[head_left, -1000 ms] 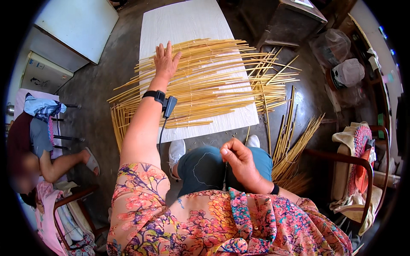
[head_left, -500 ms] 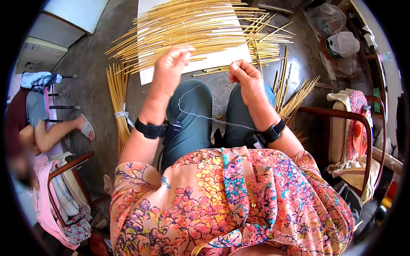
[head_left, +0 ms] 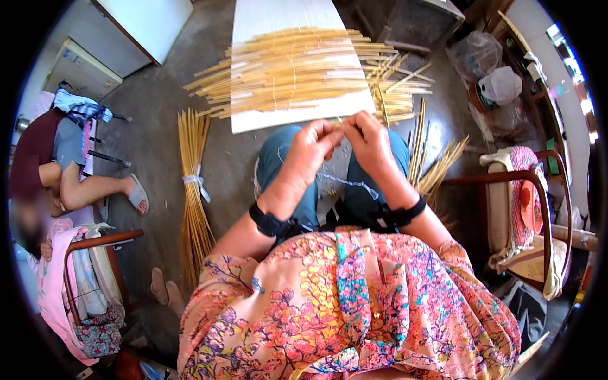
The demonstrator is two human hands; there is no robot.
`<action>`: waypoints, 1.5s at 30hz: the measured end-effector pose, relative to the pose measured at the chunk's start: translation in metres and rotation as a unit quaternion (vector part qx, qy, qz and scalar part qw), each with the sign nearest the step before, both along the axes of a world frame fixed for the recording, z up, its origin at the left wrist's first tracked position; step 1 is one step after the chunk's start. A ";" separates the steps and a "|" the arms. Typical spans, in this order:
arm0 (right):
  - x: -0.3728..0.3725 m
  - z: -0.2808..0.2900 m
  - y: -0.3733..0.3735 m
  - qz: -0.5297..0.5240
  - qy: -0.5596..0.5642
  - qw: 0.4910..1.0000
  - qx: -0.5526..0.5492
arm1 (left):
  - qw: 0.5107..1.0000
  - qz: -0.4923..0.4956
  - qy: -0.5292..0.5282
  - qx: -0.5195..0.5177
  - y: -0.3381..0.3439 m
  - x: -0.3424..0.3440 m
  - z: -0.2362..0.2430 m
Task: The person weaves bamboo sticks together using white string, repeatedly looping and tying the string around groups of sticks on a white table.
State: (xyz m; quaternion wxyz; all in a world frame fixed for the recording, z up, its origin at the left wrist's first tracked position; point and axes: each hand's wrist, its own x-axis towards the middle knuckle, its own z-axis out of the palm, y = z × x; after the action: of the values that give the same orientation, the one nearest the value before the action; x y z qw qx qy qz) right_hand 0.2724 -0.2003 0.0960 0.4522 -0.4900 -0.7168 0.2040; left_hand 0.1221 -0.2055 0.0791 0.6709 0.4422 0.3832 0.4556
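Note:
Over my knees my two hands meet, fingertips pinched together. My left hand [head_left: 309,151] is closed with thumb and forefinger at a small pale bit too small to name. Against it, my right hand [head_left: 370,144] is closed in a pinch; the thread's end at its fingertips is hard to see. A loose white thread [head_left: 347,180] hangs in a curve below the hands, across my lap. Just beyond lies a mat of straw-coloured stalks [head_left: 285,73], with lines of white stitching across it. The mat rests on a white board [head_left: 244,120].
Left stands a tied bundle of stalks [head_left: 193,177]; loose stalks [head_left: 443,161] lean at my right knee. Another person [head_left: 82,171] sits at far left near a cloth-draped chair [head_left: 95,272]. A wooden-armed chair [head_left: 506,177] and plastic bags [head_left: 478,54] are on the right.
My left hand has come down and right from above the mat to meet my right hand. The right hand has moved slightly down. The view has shifted.

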 end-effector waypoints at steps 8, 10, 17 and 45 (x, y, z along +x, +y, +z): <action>-0.006 0.022 -0.019 0.035 0.003 0.999 0.036 | 0.998 0.031 -0.056 -0.009 -0.027 -0.022 0.025; -0.005 0.031 -0.021 -0.003 0.087 0.996 -0.034 | 0.998 0.041 -0.052 -0.006 -0.027 -0.030 0.032; 0.029 0.066 -0.012 0.000 0.365 0.917 -0.163 | 0.993 0.058 -0.088 0.044 -0.023 -0.055 0.068; 0.033 0.121 -0.052 0.181 0.346 0.920 -0.008 | 0.837 -0.127 -0.247 0.471 -0.074 -0.024 0.200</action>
State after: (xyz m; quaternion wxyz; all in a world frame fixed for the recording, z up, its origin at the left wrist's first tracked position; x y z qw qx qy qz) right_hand 0.3057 -0.2519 0.2168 0.6234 -0.2543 -0.5901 0.4455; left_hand 0.0986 -0.2797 0.2795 0.5057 0.6222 -0.1155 0.5863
